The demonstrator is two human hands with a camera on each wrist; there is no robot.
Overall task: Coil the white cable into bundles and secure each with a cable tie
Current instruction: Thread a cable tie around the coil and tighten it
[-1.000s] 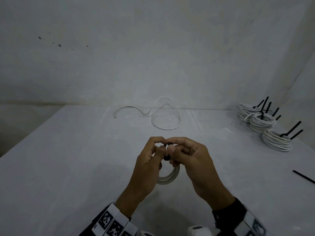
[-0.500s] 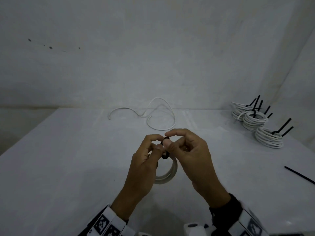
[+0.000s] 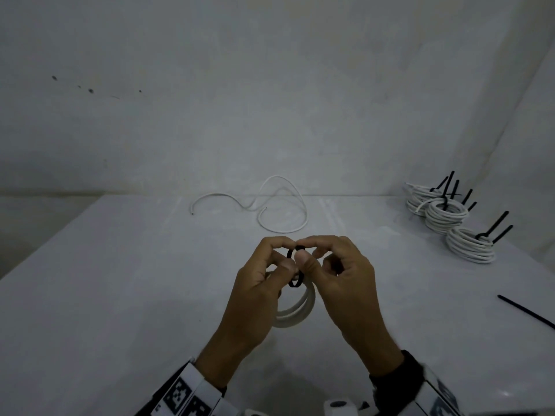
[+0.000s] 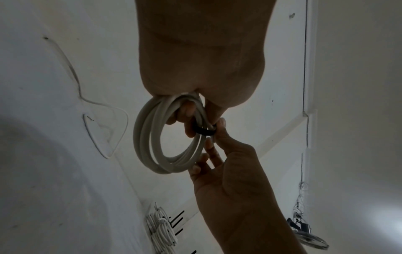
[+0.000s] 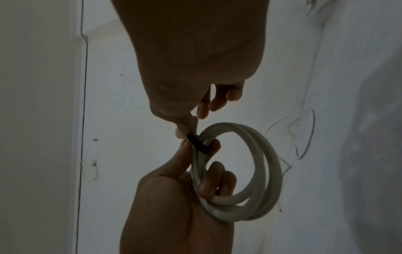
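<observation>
White cable coil (image 3: 295,313) in left hand (image 3: 255,298), right hand (image 3: 348,283) pinching black tie (image 3: 292,265)

A: Head view is dim, grey-blue cast, noisy. Soft shadow under the hands at lower centre of the table (image 3: 90,295). Lower right corner smeared with motion blur, edges bowed.

B: Wrist views?

A: Darker. Left hand (image 4: 202,56) and right hand (image 5: 191,56) fill the top of frame, backlit, near silhouettes. Big soft shadow lower left in left wrist view, right edge in right wrist view. Bright glare patch lower right, left wrist view.
</observation>
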